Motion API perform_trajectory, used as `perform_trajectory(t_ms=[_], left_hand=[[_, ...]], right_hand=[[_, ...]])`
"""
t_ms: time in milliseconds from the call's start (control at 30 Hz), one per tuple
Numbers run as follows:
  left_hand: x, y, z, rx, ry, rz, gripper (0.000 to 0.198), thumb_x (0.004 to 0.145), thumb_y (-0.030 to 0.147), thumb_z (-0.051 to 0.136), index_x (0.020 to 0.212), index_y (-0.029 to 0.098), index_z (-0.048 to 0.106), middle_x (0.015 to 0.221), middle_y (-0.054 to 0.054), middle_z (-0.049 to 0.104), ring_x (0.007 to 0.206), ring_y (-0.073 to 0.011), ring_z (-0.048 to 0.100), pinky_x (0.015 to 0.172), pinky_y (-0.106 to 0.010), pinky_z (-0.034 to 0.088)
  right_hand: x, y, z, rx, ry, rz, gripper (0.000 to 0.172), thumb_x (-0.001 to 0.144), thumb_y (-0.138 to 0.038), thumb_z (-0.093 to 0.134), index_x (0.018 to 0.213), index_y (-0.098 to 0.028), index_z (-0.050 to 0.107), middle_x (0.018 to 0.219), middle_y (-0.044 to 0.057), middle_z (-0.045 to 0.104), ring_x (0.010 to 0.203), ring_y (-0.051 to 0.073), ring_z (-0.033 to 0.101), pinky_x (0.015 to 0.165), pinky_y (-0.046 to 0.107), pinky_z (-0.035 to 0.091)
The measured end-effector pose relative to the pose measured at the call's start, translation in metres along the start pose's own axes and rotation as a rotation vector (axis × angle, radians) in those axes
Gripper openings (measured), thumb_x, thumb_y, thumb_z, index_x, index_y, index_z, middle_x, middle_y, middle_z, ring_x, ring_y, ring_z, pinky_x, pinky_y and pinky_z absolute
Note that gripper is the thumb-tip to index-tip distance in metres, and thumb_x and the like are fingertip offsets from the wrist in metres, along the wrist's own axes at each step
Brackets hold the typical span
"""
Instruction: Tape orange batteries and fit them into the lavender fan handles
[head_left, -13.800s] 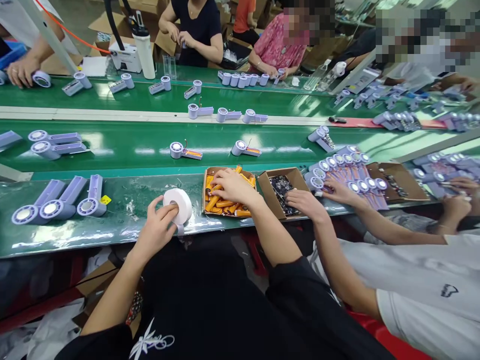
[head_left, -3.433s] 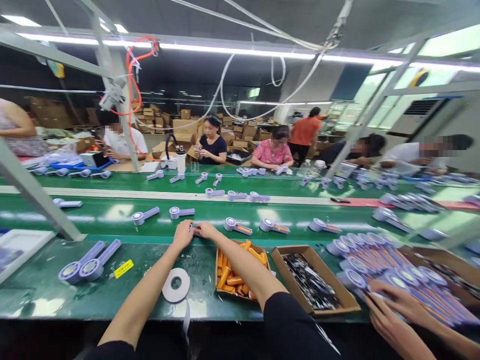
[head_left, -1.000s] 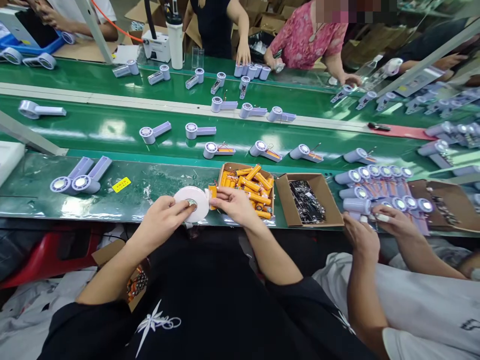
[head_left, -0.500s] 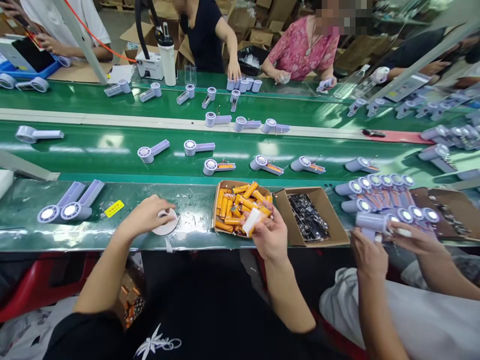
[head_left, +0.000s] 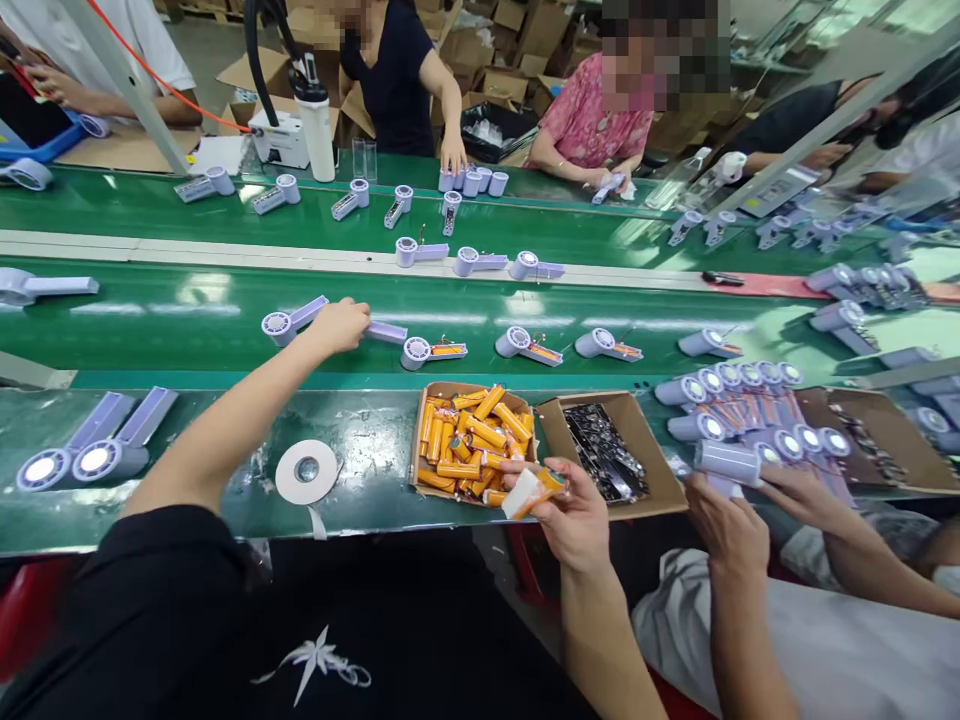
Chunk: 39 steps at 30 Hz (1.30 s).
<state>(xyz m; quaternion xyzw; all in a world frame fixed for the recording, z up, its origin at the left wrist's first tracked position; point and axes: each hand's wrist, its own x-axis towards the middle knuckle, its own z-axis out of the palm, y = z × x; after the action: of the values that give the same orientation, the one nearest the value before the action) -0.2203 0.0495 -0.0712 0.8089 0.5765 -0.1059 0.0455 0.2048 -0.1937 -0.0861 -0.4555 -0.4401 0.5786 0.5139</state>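
Note:
My left hand (head_left: 341, 323) reaches out over the green conveyor belt (head_left: 187, 320) and closes on a lilac handheld fan housing (head_left: 384, 331) lying there. My right hand (head_left: 574, 510) is held near the table's front edge, shut on an orange battery (head_left: 529, 492) with a white strip of tape on it. A white tape roll (head_left: 306, 472) lies flat on the near table, let go. A cardboard box of orange batteries (head_left: 469, 445) stands just right of the roll.
A second box with dark parts (head_left: 604, 450) sits beside the batteries. A co-worker's hands (head_left: 757, 490) handle lilac fan housings (head_left: 739, 415) at the right. Two housings (head_left: 90, 445) lie at the near left. More housings ride the belt; people work across it.
My left hand left the tape roll and stretched forward to a housing on the belt. My right hand drew the taped battery back from over the box toward the table's edge.

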Motion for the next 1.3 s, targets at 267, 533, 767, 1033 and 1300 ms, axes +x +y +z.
perform_trajectory(t_ms=[267, 533, 767, 1033, 1300], left_hand=[[-0.079, -0.022, 0.049, -0.136, -0.007, 0.157, 0.029, 0.091, 0.024, 0.055, 0.103, 0.018, 0.081, 0.129, -0.014, 0.073, 0.125, -0.0305, 0.06, 0.111, -0.041, 0.043], [-0.051, -0.016, 0.044, -0.496, -0.017, 0.002, 0.031, 0.09, 0.043, 0.063, 0.107, 0.019, 0.073, 0.123, -0.01, 0.076, 0.118, -0.0269, 0.064, 0.104, -0.035, 0.045], [-0.057, 0.006, 0.053, -0.545, 0.024, -0.159, 0.03, 0.107, 0.042, 0.046, 0.115, 0.021, 0.066, 0.128, -0.012, 0.071, 0.135, -0.0325, 0.054, 0.112, -0.045, 0.043], [-0.053, 0.016, 0.05, -0.602, 0.03, -0.243, 0.031, 0.113, 0.036, 0.037, 0.122, 0.02, 0.062, 0.134, -0.013, 0.07, 0.135, -0.0337, 0.056, 0.113, -0.049, 0.045], [-0.051, 0.02, 0.05, -0.623, 0.077, -0.266, 0.026, 0.113, 0.032, 0.04, 0.117, 0.022, 0.064, 0.133, -0.007, 0.074, 0.139, -0.0301, 0.056, 0.117, -0.047, 0.043]], right_hand=[[0.117, -0.035, 0.114, -0.351, -0.44, -0.142, 0.063, 0.084, -0.047, 0.088, 0.139, -0.021, 0.07, 0.093, 0.004, 0.078, 0.091, 0.022, 0.079, 0.09, 0.037, 0.063], [0.223, 0.031, 0.204, -0.64, -0.64, -0.183, 0.056, 0.09, -0.033, 0.075, 0.139, -0.011, 0.062, 0.085, 0.002, 0.076, 0.077, 0.014, 0.069, 0.079, 0.024, 0.048], [0.234, 0.041, 0.198, -0.882, -0.683, -0.254, 0.051, 0.098, -0.033, 0.069, 0.144, -0.012, 0.06, 0.093, 0.006, 0.079, 0.083, 0.018, 0.071, 0.083, 0.026, 0.049], [0.222, 0.031, 0.207, -1.639, -0.786, -0.369, 0.057, 0.111, -0.05, 0.052, 0.167, -0.035, 0.053, 0.126, 0.015, 0.078, 0.113, 0.035, 0.076, 0.096, 0.041, 0.055], [0.218, 0.036, 0.228, -1.783, -0.941, -0.452, 0.06, 0.112, -0.058, 0.042, 0.165, -0.035, 0.054, 0.132, 0.019, 0.074, 0.118, 0.04, 0.074, 0.096, 0.05, 0.059]])
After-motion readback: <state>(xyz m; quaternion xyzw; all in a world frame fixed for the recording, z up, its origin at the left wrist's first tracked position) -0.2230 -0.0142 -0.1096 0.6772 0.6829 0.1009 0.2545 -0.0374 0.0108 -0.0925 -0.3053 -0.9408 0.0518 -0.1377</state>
